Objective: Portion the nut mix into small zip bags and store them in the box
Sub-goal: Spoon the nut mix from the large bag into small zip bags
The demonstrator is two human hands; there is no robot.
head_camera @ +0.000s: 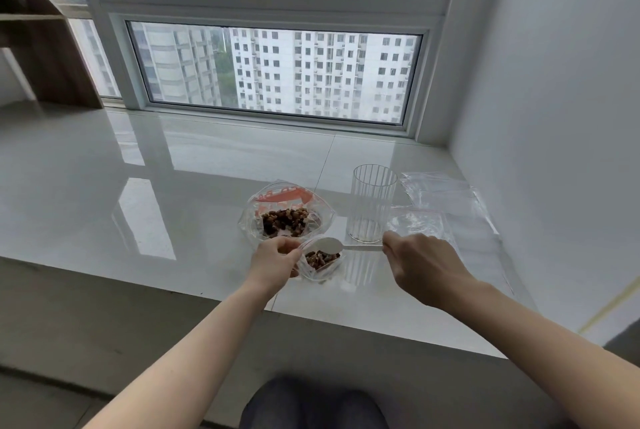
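Note:
A large clear bag (313, 201) with red print lies open on the white sill, brown nut mix (284, 220) inside it. Just in front lies a small zip bag (320, 272) partly filled with nuts. My left hand (275, 260) pinches the small bag's left rim and keeps its mouth open. My right hand (420, 264) grips the handle of a white spoon (330, 245), whose bowl sits over the small bag's mouth.
A tall ribbed clear container (370, 206) stands right of the large bag. Several empty zip bags (446, 200) lie spread to its right, near the white wall. The sill's front edge (311, 319) runs close under my forearms. A window is behind.

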